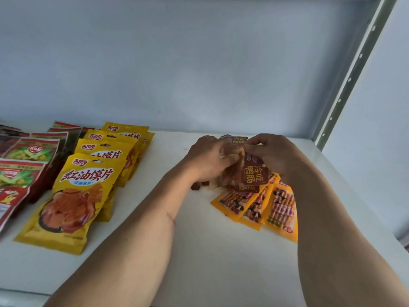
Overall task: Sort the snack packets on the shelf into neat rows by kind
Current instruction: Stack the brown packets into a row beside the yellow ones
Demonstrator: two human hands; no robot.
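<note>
White shelf board (199,251) under pale blue-grey wall; nearest, left of the hands, a row of yellow chip packets (73,196) lies overlapping, with red-and-green packets beyond them to the left. Just right of centre, three orange packets (259,207) fan out flat. Directly behind those, both hands grip brown duck-snack sachets (254,173) — left hand (210,158) fingers curled round the bunch, right hand (272,151) pinching its top.

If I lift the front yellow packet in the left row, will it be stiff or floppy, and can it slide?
The front yellow packet is a flat pouch lying down, so it probably bends when lifted by one edge. Its shiny film looks smooth, so it may slide on the white shelf. It cannot roll, and it seems light.
</note>
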